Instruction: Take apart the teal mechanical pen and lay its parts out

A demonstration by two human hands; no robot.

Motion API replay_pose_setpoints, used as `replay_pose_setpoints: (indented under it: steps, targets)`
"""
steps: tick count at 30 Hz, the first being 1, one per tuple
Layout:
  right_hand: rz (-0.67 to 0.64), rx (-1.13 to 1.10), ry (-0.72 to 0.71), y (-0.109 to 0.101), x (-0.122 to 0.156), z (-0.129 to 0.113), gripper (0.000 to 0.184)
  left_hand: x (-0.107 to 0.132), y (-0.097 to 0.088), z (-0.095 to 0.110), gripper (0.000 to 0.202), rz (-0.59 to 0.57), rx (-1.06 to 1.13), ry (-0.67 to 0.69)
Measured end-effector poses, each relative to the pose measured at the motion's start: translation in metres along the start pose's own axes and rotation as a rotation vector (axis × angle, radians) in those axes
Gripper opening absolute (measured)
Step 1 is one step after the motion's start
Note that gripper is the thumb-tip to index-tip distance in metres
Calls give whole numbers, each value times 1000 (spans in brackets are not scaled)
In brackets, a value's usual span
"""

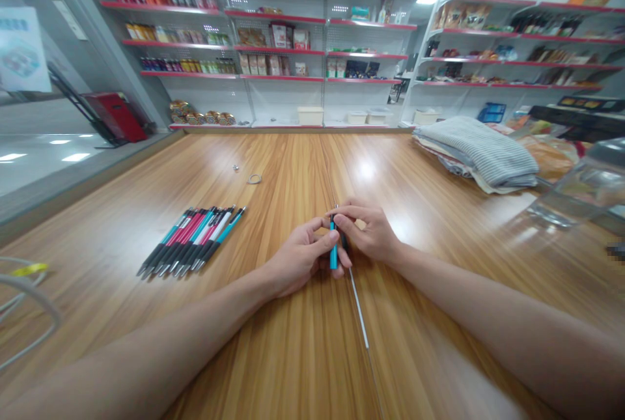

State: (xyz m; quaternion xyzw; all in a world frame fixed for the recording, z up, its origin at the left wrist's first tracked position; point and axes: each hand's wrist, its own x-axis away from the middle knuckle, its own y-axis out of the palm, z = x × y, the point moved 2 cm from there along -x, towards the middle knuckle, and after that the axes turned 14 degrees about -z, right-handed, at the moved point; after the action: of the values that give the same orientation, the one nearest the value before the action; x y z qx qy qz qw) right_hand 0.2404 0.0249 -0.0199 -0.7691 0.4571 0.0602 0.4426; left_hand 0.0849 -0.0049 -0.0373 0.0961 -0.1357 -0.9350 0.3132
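Observation:
My left hand (305, 254) is closed around the blue barrel of a pen (333, 254), which stands nearly upright over the middle of the table. At the pen's top, the fingertips of my right hand (366, 228) pinch its dark end. A black piece (343, 239) shows between the hands; which hand bears it I cannot tell. Below it a thin white pen refill (360, 312) slants toward me along the table seam, its upper end near the left fingers. Left of my hands lies a row of several assembled pens (190, 241) in blue, red and white with black grips.
Beyond the pens lie a small ring (254, 179) and tiny bits (236, 167). Folded cloths (481, 150) and a clear container (571, 185) stand at the right. A white cable (29, 290) loops at the left edge. Stocked shelves (278, 49) rise behind the wooden table (293, 355).

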Motion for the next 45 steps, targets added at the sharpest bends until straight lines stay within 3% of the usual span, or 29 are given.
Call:
replay_pose_setpoints:
  steps: [7,12,19,22,30,35,45]
  targets:
    - [153,2,169,-9,0,19,23,9,4,12,21,292,-477,135]
    - [189,-7,253,-14,1,34,24,13,10,14,43,270,-552,97]
    - [168,-61,249,-11,0,35,24,14,10,4,18,315,-1197,-22]
    - [171,-67,250,-11,0,36,25,16,9,4,16,319,-1378,-79]
    - [145,-69,264,-12,0,35,24,18,9,9,8,260,-1403,-87]
    - [144,-61,259,-11,0,34,24,19,10,8,14,189,-1290,20]
    - [134,-30,260,-11,0,33,22,19,10,12,20,141,-1270,-18]
